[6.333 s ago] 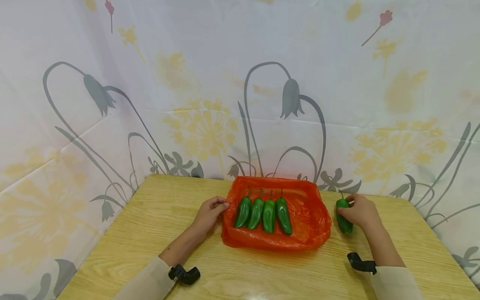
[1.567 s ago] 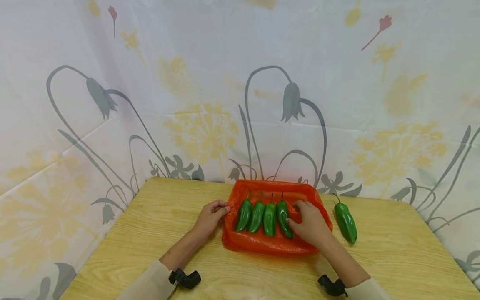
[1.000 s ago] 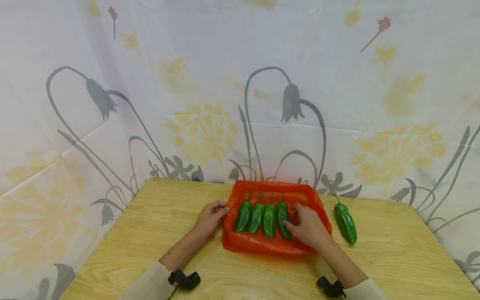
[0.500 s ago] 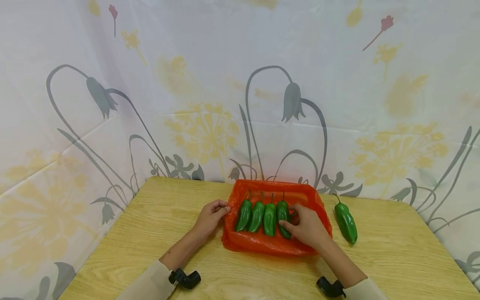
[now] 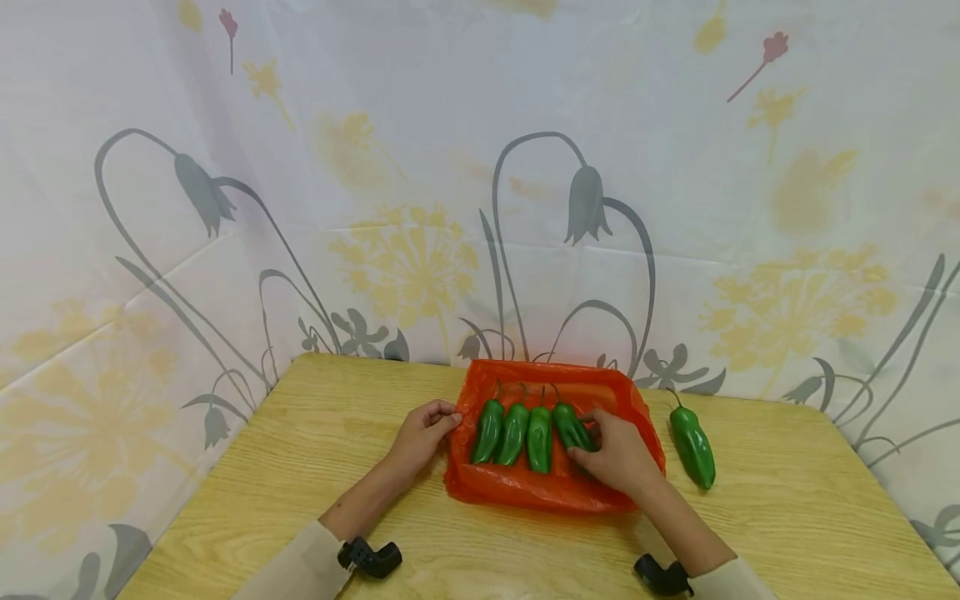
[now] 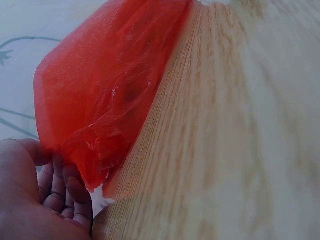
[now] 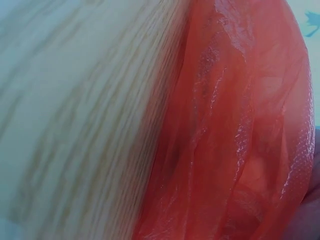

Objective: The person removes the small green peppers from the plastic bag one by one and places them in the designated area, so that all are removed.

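A red plastic bag, spread open like a tray, lies on the table with a row of green peppers inside. My left hand pinches the bag's left edge between thumb and fingers; the left wrist view shows the fingertips at the red film. Inside the bag, my right hand holds the rightmost pepper, which slants with its stem to the upper left; the hand partly covers its lower end. Three peppers stand side by side to its left. In the right wrist view, the bag hides most of that hand.
Another green pepper lies on the wooden table, right of the bag. Behind the table hangs a floral cloth. Each wrist wears a black device.
Earlier, my right hand held the pepper right of the bag; that one now lies alone. Within the last half second the rightmost bagged pepper has tilted, its lower end rightward. My left hand stays put.
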`<state>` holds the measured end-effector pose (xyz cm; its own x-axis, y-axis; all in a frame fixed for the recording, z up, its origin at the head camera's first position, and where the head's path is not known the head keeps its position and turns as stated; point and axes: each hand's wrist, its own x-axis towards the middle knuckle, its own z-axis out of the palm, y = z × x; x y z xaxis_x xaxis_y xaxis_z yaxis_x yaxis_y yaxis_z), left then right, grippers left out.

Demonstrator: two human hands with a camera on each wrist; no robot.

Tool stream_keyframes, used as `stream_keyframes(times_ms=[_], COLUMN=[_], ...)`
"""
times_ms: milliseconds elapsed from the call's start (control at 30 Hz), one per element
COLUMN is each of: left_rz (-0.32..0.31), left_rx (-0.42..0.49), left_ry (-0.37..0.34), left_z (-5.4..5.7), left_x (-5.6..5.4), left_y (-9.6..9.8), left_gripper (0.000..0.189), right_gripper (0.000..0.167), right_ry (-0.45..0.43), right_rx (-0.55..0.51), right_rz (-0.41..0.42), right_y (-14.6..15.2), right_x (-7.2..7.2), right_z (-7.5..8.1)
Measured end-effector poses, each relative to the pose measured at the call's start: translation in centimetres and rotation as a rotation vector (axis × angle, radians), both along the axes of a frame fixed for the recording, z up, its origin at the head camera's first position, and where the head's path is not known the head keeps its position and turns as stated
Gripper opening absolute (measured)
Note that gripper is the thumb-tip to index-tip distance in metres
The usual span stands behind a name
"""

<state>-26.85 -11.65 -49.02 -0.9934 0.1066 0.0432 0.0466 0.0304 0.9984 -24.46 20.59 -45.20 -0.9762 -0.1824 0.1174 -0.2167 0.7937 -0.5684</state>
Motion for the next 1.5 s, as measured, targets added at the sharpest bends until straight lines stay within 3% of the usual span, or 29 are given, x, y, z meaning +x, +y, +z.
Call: stream_keyframes(times_ms=[800, 1500], left_rz=[-0.017, -0.020], left_rx=[-0.010, -0.017], left_ry=[0.016, 0.025], left_z=[-0.2, -0.2], left_x=[0.0, 0.0], left_y=[-0.1, -0.1], left_gripper=[0.020, 0.020], right_gripper=[0.047, 0.052], right_ry=[-0.029, -0.054], right_rx=[-0.030, -0.069], right_rz=[-0.002, 0.033], right_y=[0.7, 1.7], right_x=[0.0, 1.0], right_z=[0.8, 4.3])
